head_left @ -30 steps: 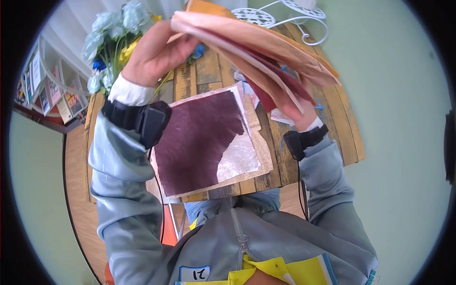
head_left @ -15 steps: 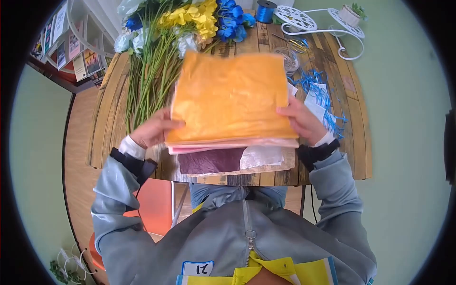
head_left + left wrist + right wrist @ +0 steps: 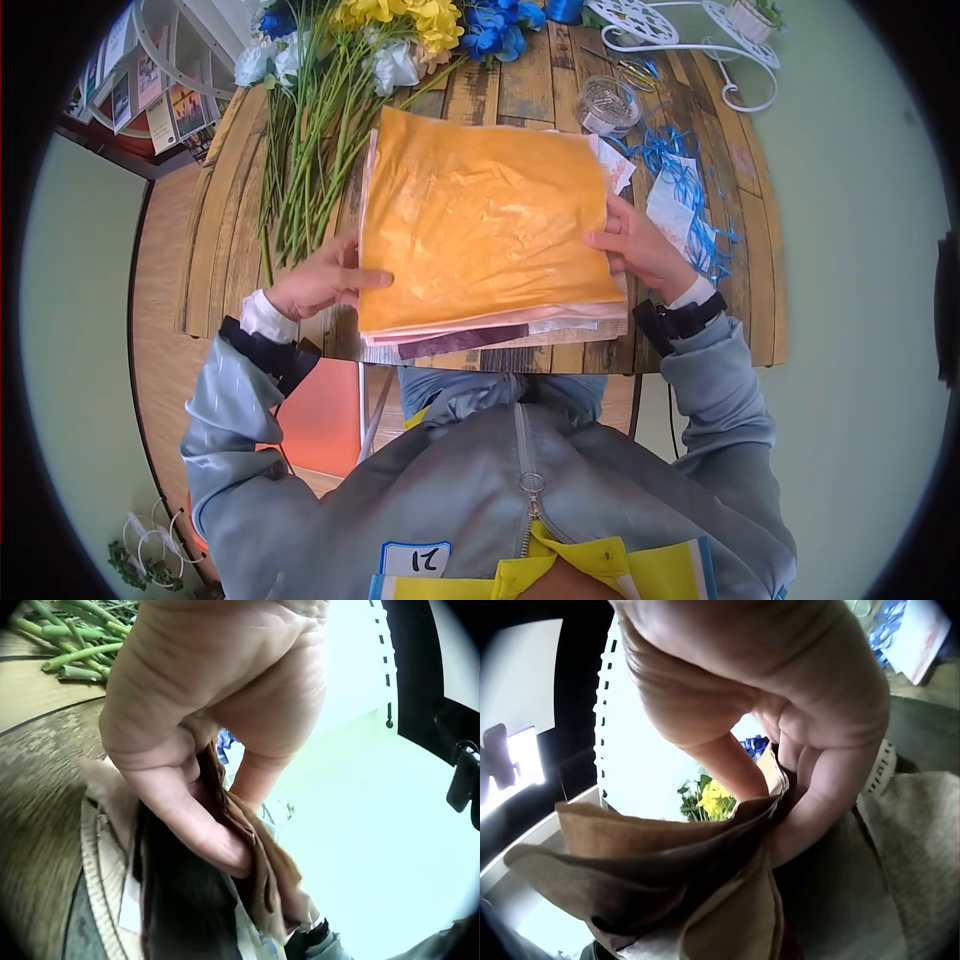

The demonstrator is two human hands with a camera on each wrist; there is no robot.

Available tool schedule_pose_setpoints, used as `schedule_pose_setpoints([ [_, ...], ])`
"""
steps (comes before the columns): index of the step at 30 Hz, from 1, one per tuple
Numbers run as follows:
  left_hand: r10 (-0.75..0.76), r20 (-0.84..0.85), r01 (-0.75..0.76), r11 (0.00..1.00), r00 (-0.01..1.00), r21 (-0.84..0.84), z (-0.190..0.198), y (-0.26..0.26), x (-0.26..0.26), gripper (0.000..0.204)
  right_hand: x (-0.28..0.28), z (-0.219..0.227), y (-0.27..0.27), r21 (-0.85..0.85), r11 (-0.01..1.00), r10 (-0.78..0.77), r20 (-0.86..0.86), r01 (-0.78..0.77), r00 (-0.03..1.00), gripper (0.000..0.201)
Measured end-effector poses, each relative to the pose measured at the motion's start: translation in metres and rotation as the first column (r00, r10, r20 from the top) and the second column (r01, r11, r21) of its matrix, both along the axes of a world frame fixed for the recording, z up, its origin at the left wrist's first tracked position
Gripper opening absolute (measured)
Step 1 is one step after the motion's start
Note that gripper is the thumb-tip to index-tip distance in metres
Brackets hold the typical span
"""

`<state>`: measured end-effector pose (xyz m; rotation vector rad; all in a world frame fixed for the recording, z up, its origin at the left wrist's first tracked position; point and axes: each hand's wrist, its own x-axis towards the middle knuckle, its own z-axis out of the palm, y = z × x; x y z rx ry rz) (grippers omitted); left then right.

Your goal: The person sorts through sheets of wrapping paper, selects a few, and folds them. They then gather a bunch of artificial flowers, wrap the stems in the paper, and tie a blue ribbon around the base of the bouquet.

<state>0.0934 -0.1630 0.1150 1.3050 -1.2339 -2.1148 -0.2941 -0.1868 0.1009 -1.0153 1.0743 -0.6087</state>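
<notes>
A stack of wrapping paper sheets (image 3: pixel 490 220), orange on top with pink edges below, lies close over a lower pile. My left hand (image 3: pixel 320 277) pinches its left edge, thumb on top and fingers beneath. On the opposite edge, my right hand (image 3: pixel 645 250) pinches the stack the same way. Both wrist views show the folded paper edges (image 3: pixel 259 862) between thumb and fingers. Under the stack, a strip of dark purple sheet (image 3: pixel 460 342) and a printed tan sheet (image 3: pixel 612 328) stick out at the table's near edge; the rest of them is hidden.
Long-stemmed flowers (image 3: pixel 320 150) lie at the left, with yellow blooms (image 3: pixel 420 30) and blue blooms (image 3: pixel 495 35) behind. To the right are a clear round container (image 3: pixel 608 105), tangled blue ribbon (image 3: pixel 665 150) and printed papers (image 3: pixel 675 205). A white metal stand (image 3: pixel 640 25) sits at the far right.
Both hands have brought the raised, sideways-tilted stack down over the purple sheet, orange face up. Over the last half second it has come slightly nearer the table's front edge, covering more of that sheet.
</notes>
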Motion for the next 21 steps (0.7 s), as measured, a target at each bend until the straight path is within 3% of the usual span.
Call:
schedule_pose_setpoints([
  [3, 0.007, 0.09, -0.013, 0.998, 0.996, 0.065, -0.002, 0.008, -0.003, 0.064, 0.003, -0.011, 0.008, 0.017, 0.999, -0.045, -0.074, 0.047, 0.996, 0.063],
  [5, -0.025, 0.426, -0.006, 0.997, 0.904, 0.071, 0.005, 0.007, -0.009, 0.061, -0.002, -0.018, 0.007, -0.052, 0.999, -0.013, -0.307, -0.003, 0.951, 0.068],
  [6, 0.016, 0.61, -0.013, 1.0, 0.792, -0.009, 0.015, 0.008, -0.016, 0.059, -0.004, -0.023, 0.007, -0.055, 0.998, -0.015, -0.307, -0.002, 0.952, 0.068],
  [7, 0.015, 0.61, -0.011, 1.0, 0.792, -0.011, 0.011, 0.009, -0.016, 0.059, -0.006, -0.028, 0.007, -0.349, 0.935, -0.109, -0.441, -0.058, 0.891, 0.068],
  [8, 0.223, 0.714, 0.171, 0.884, 0.664, -0.436, 0.007, 0.01, -0.017, 0.058, -0.003, -0.024, 0.008, -0.598, 0.787, -0.241, -0.529, -0.155, 0.814, 0.067],
  [9, 0.467, 0.684, 0.398, 0.572, 0.561, -0.717, 0.005, 0.011, -0.018, 0.058, 0.0, -0.018, 0.007, -0.6, 0.786, -0.245, -0.528, -0.153, 0.813, 0.067],
  [10, 0.45, 0.606, 0.351, 0.529, 0.656, -0.773, 0.003, 0.005, -0.022, 0.06, 0.004, -0.01, 0.005, -0.606, 0.766, -0.215, -0.555, -0.213, 0.804, 0.069],
  [11, 0.448, 0.606, 0.353, 0.527, 0.658, -0.773, 0.005, 0.0, -0.031, 0.06, 0.013, 0.0, 0.004, -0.61, 0.744, -0.186, -0.581, -0.272, 0.792, 0.07],
  [12, 0.409, 0.6, 0.488, 0.353, 0.687, -0.799, 0.006, -0.004, -0.042, 0.061, 0.022, 0.006, 0.005, -0.611, 0.745, -0.191, -0.581, -0.269, 0.791, 0.07],
  [13, 0.367, 0.6, 0.59, 0.154, 0.711, -0.793, 0.008, -0.008, -0.052, 0.063, 0.031, 0.011, 0.007, -0.642, 0.622, -0.114, -0.64, -0.448, 0.76, 0.074],
  [14, 0.314, 0.704, 0.685, 0.188, 0.637, -0.704, 0.003, -0.011, -0.062, 0.078, 0.037, 0.014, 0.008, -0.643, 0.47, -0.051, -0.704, -0.605, 0.709, 0.078],
  [15, 0.312, 0.701, 0.685, 0.18, 0.641, -0.706, -0.001, -0.013, -0.068, 0.078, 0.04, 0.012, 0.011, -0.644, 0.472, -0.06, -0.705, -0.602, 0.707, 0.078],
  [17, 0.225, 0.841, 0.79, 0.291, 0.491, -0.539, -0.006, -0.015, -0.076, 0.094, 0.042, 0.004, 0.017, -0.546, 0.325, 0.062, -0.803, -0.772, 0.593, 0.083],
  [18, 0.071, 0.932, 0.838, 0.419, 0.354, -0.35, -0.005, -0.022, -0.079, 0.111, 0.04, 0.002, 0.018, -0.418, 0.373, 0.164, -0.849, -0.829, 0.502, 0.089],
  [19, 0.063, 0.933, 0.84, 0.415, 0.355, -0.348, -0.007, -0.023, -0.078, 0.111, 0.037, -0.003, 0.019, -0.415, 0.38, 0.165, -0.848, -0.826, 0.503, 0.089],
  [21, -0.085, 0.966, 0.869, 0.461, 0.246, -0.18, -0.015, -0.027, -0.074, 0.119, 0.029, -0.013, 0.022, -0.313, 0.289, 0.116, -0.926, -0.905, 0.358, 0.094],
])
